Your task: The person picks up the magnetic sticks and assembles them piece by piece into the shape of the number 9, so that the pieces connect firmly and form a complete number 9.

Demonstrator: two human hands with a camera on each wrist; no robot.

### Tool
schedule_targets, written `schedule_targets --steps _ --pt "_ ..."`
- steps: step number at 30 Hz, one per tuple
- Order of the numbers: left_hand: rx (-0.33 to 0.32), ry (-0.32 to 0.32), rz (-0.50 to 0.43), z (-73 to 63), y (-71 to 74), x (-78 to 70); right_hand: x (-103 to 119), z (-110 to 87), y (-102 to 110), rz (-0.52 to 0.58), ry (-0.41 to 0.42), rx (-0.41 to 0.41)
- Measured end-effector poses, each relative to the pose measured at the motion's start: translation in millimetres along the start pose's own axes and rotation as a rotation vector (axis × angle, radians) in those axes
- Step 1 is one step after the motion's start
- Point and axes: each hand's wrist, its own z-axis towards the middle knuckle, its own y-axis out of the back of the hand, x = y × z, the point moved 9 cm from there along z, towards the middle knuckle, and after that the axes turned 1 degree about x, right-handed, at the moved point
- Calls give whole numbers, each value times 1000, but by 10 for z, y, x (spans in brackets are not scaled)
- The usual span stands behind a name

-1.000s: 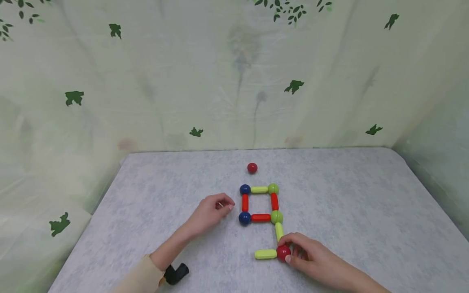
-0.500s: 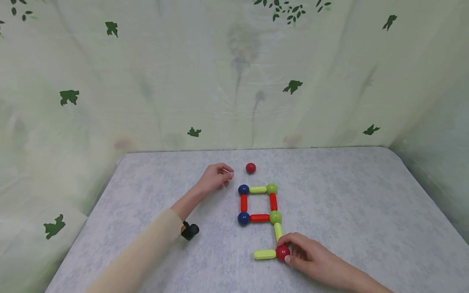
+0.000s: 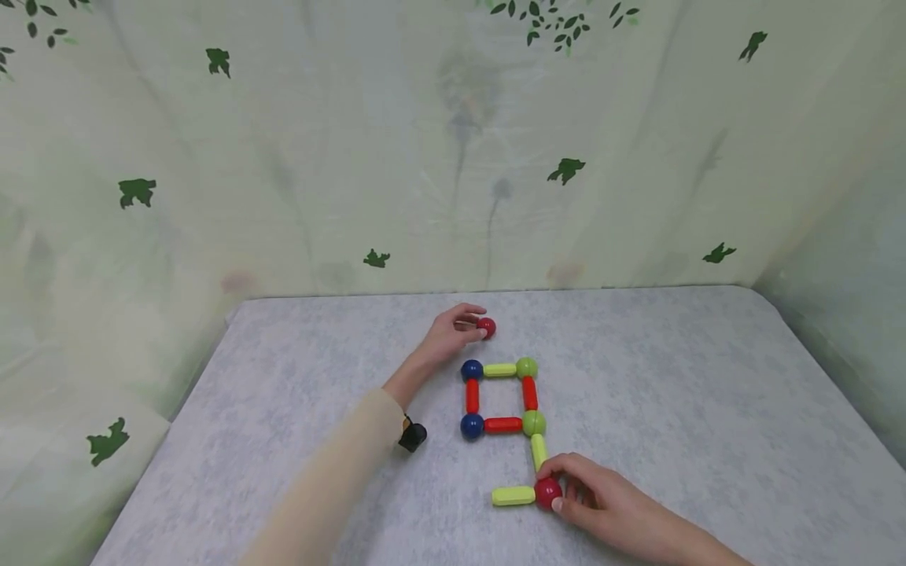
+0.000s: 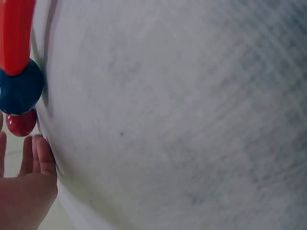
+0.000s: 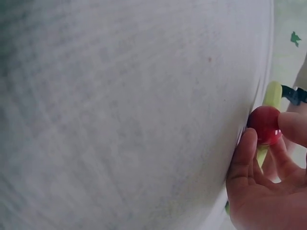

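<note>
My right hand [image 3: 598, 499] pinches a red ball [image 3: 548, 493] between thumb and fingers. A yellow-green rod [image 3: 513, 496] extends left from that ball, and another yellow-green rod [image 3: 539, 453] runs up from it. The latter joins a square of rods and balls: two blue balls [image 3: 472, 426] on the left, two green balls [image 3: 534, 423] on the right, three red rods [image 3: 503, 425] and a yellow-green rod [image 3: 499, 369] on top. Beyond the square, my left hand [image 3: 453, 330] reaches a loose red ball [image 3: 487, 327], its thumb overlapping the ball's near side and its fingers extended above it.
The grey tabletop [image 3: 672, 377] spreads around the pieces. Behind it hangs a pale curtain [image 3: 396, 157] with green bird and leaf prints. A black wrist camera [image 3: 413, 435] on my left wrist sits left of the lower blue ball.
My left hand has moved away from me and then right, from beside the square to the loose red ball. My right hand stays on its ball, and the pieces have not moved.
</note>
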Motion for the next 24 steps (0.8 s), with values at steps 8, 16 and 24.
schedule_targets --steps 8,16,24 --pt "50 -99 201 35 -114 -77 12 -14 12 14 32 13" --pt "-50 -62 185 -38 12 -26 -4 -14 -17 43 29 29" --pt "-256 -103 122 -264 446 -87 11 -14 -3 49 38 31"
